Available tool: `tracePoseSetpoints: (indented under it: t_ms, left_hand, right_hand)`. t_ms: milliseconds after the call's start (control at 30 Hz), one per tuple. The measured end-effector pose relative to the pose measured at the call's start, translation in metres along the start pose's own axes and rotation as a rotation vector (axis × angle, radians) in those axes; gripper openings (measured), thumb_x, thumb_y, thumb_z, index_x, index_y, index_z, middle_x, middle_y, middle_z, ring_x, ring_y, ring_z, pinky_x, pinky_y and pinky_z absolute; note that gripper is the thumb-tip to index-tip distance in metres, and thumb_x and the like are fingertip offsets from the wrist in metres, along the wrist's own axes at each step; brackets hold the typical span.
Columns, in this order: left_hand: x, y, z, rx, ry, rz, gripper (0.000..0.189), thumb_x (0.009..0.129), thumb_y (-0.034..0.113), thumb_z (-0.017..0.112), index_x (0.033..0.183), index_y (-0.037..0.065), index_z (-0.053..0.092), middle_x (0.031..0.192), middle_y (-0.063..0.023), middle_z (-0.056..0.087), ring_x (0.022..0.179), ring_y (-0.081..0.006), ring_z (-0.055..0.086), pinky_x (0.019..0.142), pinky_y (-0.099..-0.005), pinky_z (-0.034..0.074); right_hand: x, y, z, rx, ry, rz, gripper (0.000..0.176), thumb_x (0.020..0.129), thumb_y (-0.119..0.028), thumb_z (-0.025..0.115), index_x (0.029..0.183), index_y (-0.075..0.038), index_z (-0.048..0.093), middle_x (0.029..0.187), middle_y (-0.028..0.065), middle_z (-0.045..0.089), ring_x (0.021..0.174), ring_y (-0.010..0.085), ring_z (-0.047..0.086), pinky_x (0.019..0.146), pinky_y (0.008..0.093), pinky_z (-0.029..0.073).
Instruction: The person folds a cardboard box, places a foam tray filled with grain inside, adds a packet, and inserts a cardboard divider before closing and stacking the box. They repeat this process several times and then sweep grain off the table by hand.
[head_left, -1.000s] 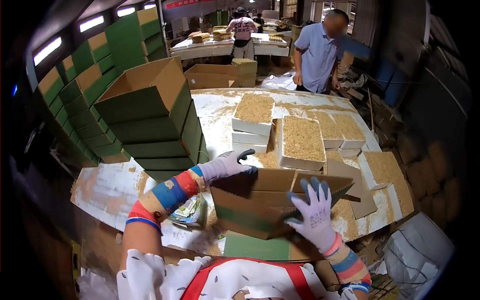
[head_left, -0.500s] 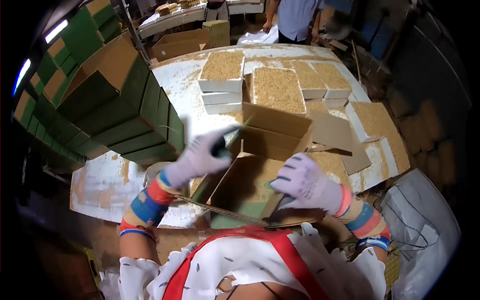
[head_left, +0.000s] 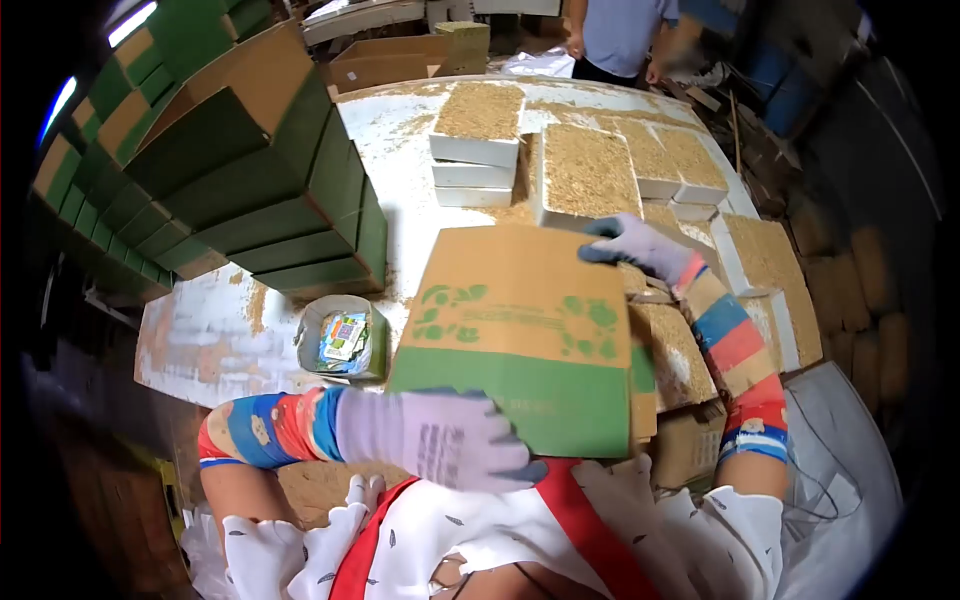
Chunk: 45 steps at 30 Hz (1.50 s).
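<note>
A brown and green cardboard box (head_left: 515,335) with printed green leaf shapes lies in front of me, a printed face turned up and tilted toward me. My left hand (head_left: 455,440), in a pale glove with dark fingertips, rests along the box's near edge with its fingers stretched out. At the far right corner, my right hand (head_left: 635,245), gloved the same way, grips the box's edge between thumb and fingers. The inside of the box is hidden.
Stacked green boxes (head_left: 270,190) stand on the left. A small tub (head_left: 377,340) holds printed packets. White blocks topped with tan crumbs (head_left: 585,170) sit at the back and right of the white table (head_left: 215,350). A person (head_left: 620,40) stands beyond.
The box has turned over from open side up to a printed face up. My left hand moved down to its near edge, my right hand up to its far corner. The tub came into view.
</note>
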<state>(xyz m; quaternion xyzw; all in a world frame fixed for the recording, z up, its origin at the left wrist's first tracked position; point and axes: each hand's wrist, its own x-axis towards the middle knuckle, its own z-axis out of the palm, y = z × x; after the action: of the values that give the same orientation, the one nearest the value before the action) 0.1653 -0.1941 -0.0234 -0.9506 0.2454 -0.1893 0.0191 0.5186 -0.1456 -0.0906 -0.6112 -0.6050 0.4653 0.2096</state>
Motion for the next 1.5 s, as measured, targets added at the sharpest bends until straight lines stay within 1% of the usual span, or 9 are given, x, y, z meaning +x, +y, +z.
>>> tracePoseSetpoints:
  t_ms: [200, 333, 867, 1000, 1133, 1200, 1300, 1400, 1500]
  left_hand:
    - [-0.051, -0.112, -0.053, 0.043, 0.824, -1.007, 0.046, 0.076, 0.035, 0.072, 0.114, 0.009, 0.063, 0.111, -0.0201, 0.057, 0.104, -0.0312, 0.057, 0.089, -0.0355, 0.046]
    - [-0.115, -0.149, -0.016, -0.662, 0.061, -1.486, 0.040, 0.081, 0.024, 0.070, 0.118, 0.011, 0.063, 0.109, -0.0130, 0.060, 0.099, -0.0207, 0.058, 0.085, -0.0292, 0.046]
    - [-0.052, -0.025, 0.049, -0.586, 0.724, -1.167, 0.021, 0.072, 0.006, 0.063, 0.092, 0.005, 0.062, 0.080, -0.0061, 0.063, 0.070, -0.0141, 0.060, 0.063, -0.0269, 0.049]
    - [-0.038, -0.028, 0.108, -0.684, 0.038, -0.536, 0.030, 0.078, 0.016, 0.067, 0.105, 0.006, 0.061, 0.092, -0.0122, 0.066, 0.073, -0.0220, 0.065, 0.069, -0.0310, 0.052]
    - [-0.078, -0.060, 0.084, -1.368, 0.916, -1.138, 0.046, 0.086, 0.020, 0.064, 0.124, 0.000, 0.047, 0.102, -0.0148, 0.059, 0.094, -0.0255, 0.059, 0.084, -0.0340, 0.048]
    - [-0.082, -0.040, 0.079, -0.971, 1.275, -1.221, 0.075, 0.083, 0.027, 0.069, 0.139, -0.002, 0.029, 0.129, -0.0221, 0.047, 0.122, -0.0300, 0.047, 0.104, -0.0382, 0.039]
    - [-0.087, -0.010, 0.111, -0.363, 0.147, -1.262, 0.139, 0.055, 0.045, 0.086, 0.143, -0.008, -0.008, 0.146, -0.0297, 0.014, 0.139, -0.0369, 0.017, 0.115, -0.0411, 0.015]
    - [-0.089, -0.009, 0.137, -0.704, 0.485, -1.291, 0.136, 0.057, 0.044, 0.084, 0.143, -0.009, -0.008, 0.145, -0.0291, 0.017, 0.137, -0.0385, 0.019, 0.113, -0.0403, 0.019]
    - [-0.097, -0.001, 0.137, -0.519, 0.467, -1.394, 0.137, 0.056, 0.044, 0.084, 0.143, -0.010, -0.006, 0.145, -0.0287, 0.018, 0.137, -0.0366, 0.020, 0.113, -0.0405, 0.019]
  right_hand:
    - [-0.028, -0.103, 0.006, -0.038, 0.231, -0.168, 0.042, 0.076, -0.026, 0.074, 0.107, 0.001, 0.063, 0.093, 0.0068, 0.067, 0.083, 0.0123, 0.061, 0.073, 0.0270, 0.049]
    - [-0.078, -0.127, 0.076, -0.623, 0.332, -0.755, 0.032, 0.069, -0.023, 0.073, 0.095, -0.007, 0.063, 0.085, 0.0084, 0.062, 0.080, 0.0247, 0.058, 0.081, 0.0382, 0.046]
    - [-0.202, -0.025, 0.116, -0.423, 0.124, -0.552, 0.051, 0.068, -0.028, 0.075, 0.117, -0.016, 0.064, 0.140, 0.0249, 0.039, 0.132, 0.0494, 0.029, 0.110, 0.0594, 0.016]
    - [-0.150, -0.004, 0.138, -0.144, -0.177, -0.649, 0.066, 0.078, -0.019, 0.067, 0.137, -0.002, 0.043, 0.142, 0.0214, 0.039, 0.134, 0.0336, 0.035, 0.113, 0.0484, 0.019]
    - [-0.125, -0.007, 0.124, 0.710, -0.086, 0.019, 0.062, 0.084, -0.013, 0.064, 0.138, 0.000, 0.039, 0.130, 0.0125, 0.053, 0.120, 0.0170, 0.050, 0.100, 0.0286, 0.042]
    - [-0.129, -0.017, 0.131, 0.221, 0.158, -0.093, 0.056, 0.084, -0.016, 0.066, 0.134, -0.002, 0.044, 0.127, 0.0142, 0.053, 0.114, 0.0198, 0.054, 0.093, 0.0300, 0.046]
    - [-0.130, -0.047, 0.121, -0.911, 0.484, -0.420, 0.058, 0.080, -0.028, 0.068, 0.131, -0.008, 0.049, 0.125, 0.0204, 0.052, 0.114, 0.0319, 0.052, 0.097, 0.0425, 0.041]
    - [-0.087, -0.083, 0.077, -1.090, 0.974, -0.325, 0.063, 0.074, -0.039, 0.070, 0.125, -0.008, 0.052, 0.117, 0.0238, 0.052, 0.115, 0.0391, 0.045, 0.096, 0.0479, 0.037]
    - [-0.103, -0.053, 0.096, -0.877, 0.154, -0.272, 0.064, 0.077, -0.048, 0.064, 0.124, -0.006, 0.053, 0.125, 0.0254, 0.049, 0.116, 0.0410, 0.046, 0.103, 0.0436, 0.034]
